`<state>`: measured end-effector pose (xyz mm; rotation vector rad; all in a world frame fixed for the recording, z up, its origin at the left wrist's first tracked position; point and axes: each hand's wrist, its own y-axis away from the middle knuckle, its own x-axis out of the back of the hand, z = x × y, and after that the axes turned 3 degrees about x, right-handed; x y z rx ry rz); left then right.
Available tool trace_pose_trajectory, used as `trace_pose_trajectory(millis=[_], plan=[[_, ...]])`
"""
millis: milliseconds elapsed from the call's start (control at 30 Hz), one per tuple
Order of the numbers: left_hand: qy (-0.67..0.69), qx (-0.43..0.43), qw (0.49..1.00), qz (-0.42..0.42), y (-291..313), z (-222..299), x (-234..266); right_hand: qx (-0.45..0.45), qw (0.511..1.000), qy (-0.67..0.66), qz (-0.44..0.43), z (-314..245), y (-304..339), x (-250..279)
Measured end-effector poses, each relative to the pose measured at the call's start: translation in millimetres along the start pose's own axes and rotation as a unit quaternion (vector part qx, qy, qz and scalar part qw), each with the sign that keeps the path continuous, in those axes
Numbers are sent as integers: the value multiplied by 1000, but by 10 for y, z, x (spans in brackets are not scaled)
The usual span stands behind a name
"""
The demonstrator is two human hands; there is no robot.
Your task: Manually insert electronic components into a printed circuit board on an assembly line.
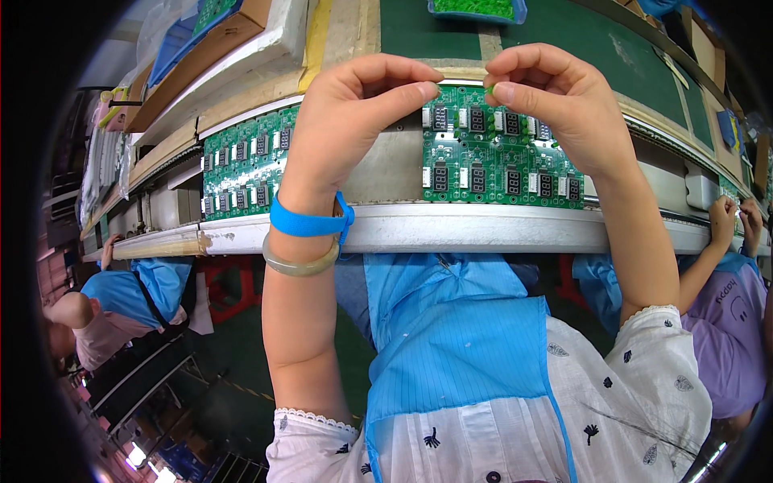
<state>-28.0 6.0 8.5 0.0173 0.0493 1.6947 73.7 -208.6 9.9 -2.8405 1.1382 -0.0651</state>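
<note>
My left hand is closed in a pinch above the top left corner of a green circuit board panel. A speck of green shows at its fingertips, too small to make out. My right hand also pinches, over the panel's upper edge, with a small bright green component between thumb and fingers. Black digit displays and white connectors stand in rows on the panel. A blue strap and a pale bangle circle my left wrist.
Another circuit board panel lies further left along the rail. At the far edge is a blue tray of small bright green parts. A cardboard box stands far left. A co-worker's hands are at the right.
</note>
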Motion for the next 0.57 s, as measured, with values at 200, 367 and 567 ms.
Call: trace_pose_trajectory(millis=[200,367,567], plan=[[12,-2,1000,3,60,-80,-40,3,1000,0,8,21,37,-64],[-2,-5,1000,8,106,-151,-26,20,1000,19,5,69,34,-103],[-25,-8,1000,7,134,-190,-16,18,998,55,7,122,63,-134]])
